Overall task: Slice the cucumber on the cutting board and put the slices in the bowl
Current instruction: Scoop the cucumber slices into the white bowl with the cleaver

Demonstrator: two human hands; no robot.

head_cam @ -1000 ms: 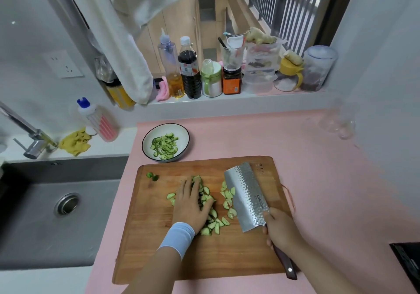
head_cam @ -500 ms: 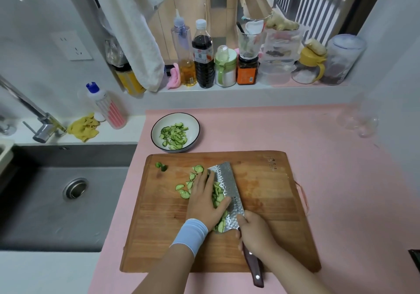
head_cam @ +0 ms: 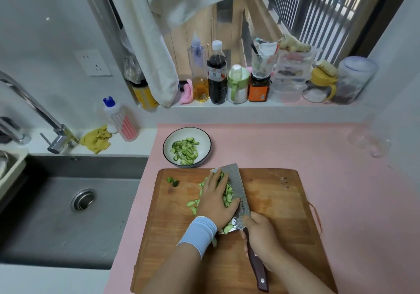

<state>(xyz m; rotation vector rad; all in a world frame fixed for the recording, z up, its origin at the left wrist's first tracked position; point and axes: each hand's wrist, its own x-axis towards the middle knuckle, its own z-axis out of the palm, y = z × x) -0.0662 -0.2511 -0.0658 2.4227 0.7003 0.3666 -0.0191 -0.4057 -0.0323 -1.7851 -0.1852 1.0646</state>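
Pressing cucumber slices (head_cam: pixel 228 197) against a cleaver (head_cam: pixel 239 189) on a cutting board (head_cam: pixel 277 205).
The left hand (head_cam: pixel 214 199) lay flat on the slices; the right hand (head_cam: pixel 262 237) gripped the cleaver handle; other slices (head_cam: pixel 185 150) sat in the bowl (head_cam: pixel 203 142) behind.

One bowl (head_cam: pixel 203 142), one knife (head_cam: pixel 238 187) — two hands (head_cam: pixel 216 199) (head_cam: pixel 261 234)

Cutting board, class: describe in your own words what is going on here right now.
A person is gathering cucumber slices on the cutting board. The left hand presses flat on the pile, against the knife blade; the right hand grips the knife handle. The bowl behind the board already holds slices.
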